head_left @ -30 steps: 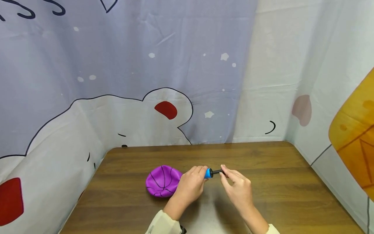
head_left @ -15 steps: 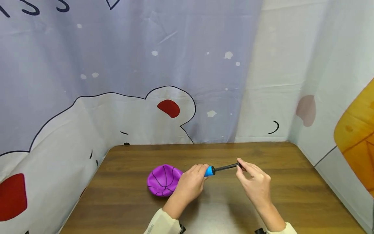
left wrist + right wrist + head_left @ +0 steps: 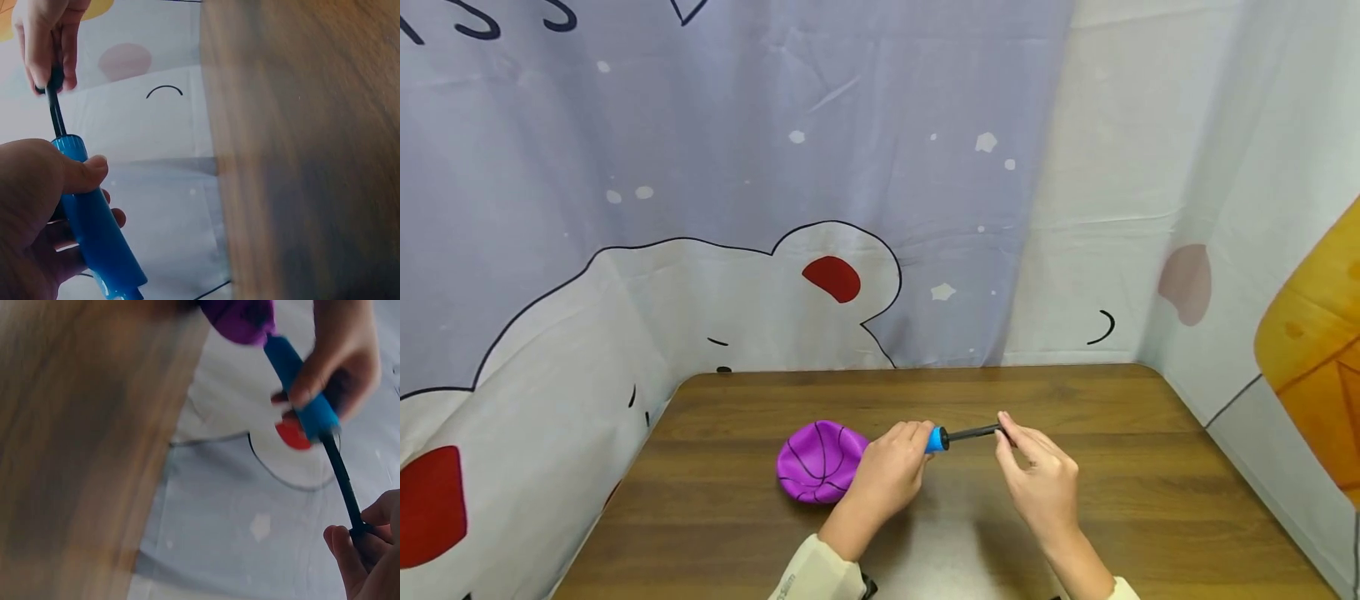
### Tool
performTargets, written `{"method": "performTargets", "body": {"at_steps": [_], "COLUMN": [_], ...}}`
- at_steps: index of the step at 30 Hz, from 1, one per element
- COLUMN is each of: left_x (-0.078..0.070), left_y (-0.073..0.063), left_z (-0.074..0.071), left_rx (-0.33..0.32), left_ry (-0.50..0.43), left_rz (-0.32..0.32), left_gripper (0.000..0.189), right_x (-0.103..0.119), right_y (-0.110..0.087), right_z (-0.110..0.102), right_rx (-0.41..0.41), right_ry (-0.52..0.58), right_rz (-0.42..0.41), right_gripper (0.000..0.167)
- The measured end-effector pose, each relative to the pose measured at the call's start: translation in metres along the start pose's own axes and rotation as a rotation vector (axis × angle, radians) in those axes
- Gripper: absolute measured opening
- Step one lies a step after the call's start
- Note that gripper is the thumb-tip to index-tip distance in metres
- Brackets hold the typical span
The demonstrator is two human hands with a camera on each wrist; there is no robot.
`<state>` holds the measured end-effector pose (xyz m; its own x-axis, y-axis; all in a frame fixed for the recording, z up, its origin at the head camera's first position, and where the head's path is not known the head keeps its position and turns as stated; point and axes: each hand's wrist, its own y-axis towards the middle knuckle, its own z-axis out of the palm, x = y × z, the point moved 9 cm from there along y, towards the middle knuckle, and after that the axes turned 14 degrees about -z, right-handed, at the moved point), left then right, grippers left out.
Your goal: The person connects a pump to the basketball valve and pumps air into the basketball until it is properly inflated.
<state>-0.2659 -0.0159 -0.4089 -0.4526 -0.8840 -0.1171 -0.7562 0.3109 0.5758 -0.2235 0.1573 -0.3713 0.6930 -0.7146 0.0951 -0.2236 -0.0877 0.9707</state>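
Observation:
My left hand grips the blue barrel of a small hand pump, thumb along its side. The pump's black rod sticks out to the right, partly drawn out. My right hand pinches the black handle at the rod's end between thumb and fingers. A purple ball with black basketball lines, dented and slack, lies left of my left hand, which hides its right edge. In the right wrist view the barrel's far end meets the purple ball.
A wooden table spreads beneath both hands. Behind it and along both sides hangs a printed cloth with cartoon shapes, close against the table's edges.
My right hand first pulls the handle out to the right, lengthening the visible rod, then pushes it slightly back in. My left hand and the ball stay almost in place.

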Motion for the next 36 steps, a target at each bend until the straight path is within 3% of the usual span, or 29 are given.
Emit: {"method": "performTargets", "body": {"at_steps": [9, 16, 24, 29, 36], "left_x": [-0.004, -0.003, 0.001, 0.003, 0.002], "left_y": [-0.004, -0.005, -0.003, -0.002, -0.001], "left_z": [0.004, 0.007, 0.004, 0.002, -0.002], "left_rx": [-0.005, 0.000, 0.005, -0.015, -0.042], "left_ry": [-0.007, 0.009, 0.015, 0.011, 0.018], "left_rz": [0.014, 0.017, -0.002, -0.001, -0.007], "left_gripper": [0.038, 0.041, 0.040, 0.038, 0.035], "right_x": [0.017, 0.001, -0.022, -0.021, 0.004], "right_y": [-0.015, -0.001, 0.009, 0.007, -0.004], "right_z": [0.036, 0.005, -0.025, -0.021, 0.009], "right_rx": [0.130, 0.034, -0.008, 0.001, 0.040], "right_ry": [0.144, 0.071, 0.001, -0.012, 0.036], "right_rz": [0.016, -0.063, -0.032, -0.003, -0.027], "right_gripper": [0.028, 0.028, 0.028, 0.029, 0.032]}}
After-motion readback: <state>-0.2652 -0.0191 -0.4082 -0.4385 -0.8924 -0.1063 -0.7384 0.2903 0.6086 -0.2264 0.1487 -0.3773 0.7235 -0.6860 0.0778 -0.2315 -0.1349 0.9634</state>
